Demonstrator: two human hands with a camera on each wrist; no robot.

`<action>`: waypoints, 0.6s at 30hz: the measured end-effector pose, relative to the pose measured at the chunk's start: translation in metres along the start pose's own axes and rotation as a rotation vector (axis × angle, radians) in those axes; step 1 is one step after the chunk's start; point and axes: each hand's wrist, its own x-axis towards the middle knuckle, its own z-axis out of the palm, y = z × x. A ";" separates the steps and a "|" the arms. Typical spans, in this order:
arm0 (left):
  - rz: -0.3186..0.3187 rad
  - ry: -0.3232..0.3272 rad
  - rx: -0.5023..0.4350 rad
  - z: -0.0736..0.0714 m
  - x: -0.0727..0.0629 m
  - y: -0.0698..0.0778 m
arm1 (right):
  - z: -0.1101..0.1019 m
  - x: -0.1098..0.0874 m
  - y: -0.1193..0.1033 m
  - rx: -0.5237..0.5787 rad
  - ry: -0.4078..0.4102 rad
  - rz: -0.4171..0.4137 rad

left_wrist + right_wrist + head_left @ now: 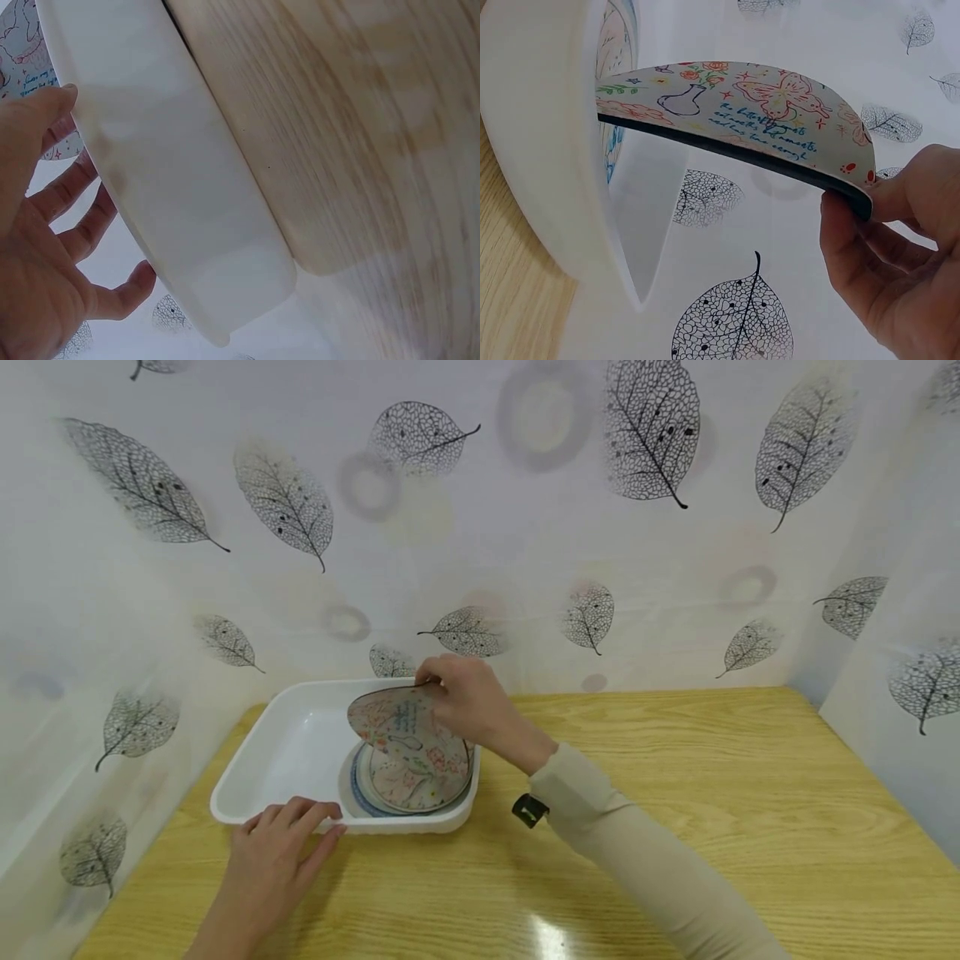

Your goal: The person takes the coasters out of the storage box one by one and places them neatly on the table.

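Observation:
My right hand (476, 702) pinches the edge of a thin round mat (772, 112) printed with a butterfly, roses and blue writing, its edge dark. Raised on one side, the mat (397, 718) slants over the right end of a white plastic basin (281, 768). Beneath it lie round dishes (358, 789), one with a blue rim band, partly covered by the mat. My left hand (277, 852) holds the basin's near rim, fingers hooked over it and thumb at the outside. In the left wrist view the fingertips (142, 277) touch the rim.
The basin stands on a wood-grain table (675, 760), toward its left side. A white cloth with dark leaf prints (525, 552) hangs behind and at both sides. A small black device (530, 810) sits at the right wrist.

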 end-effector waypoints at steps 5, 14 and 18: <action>-0.002 -0.007 -0.007 0.000 0.000 0.000 | -0.004 -0.002 0.003 0.027 0.009 0.033; -0.005 -0.005 -0.007 -0.001 0.000 0.001 | -0.013 -0.002 0.002 0.002 -0.059 0.107; -0.013 -0.012 -0.014 -0.001 0.000 0.000 | -0.014 -0.005 0.004 -0.033 -0.149 0.109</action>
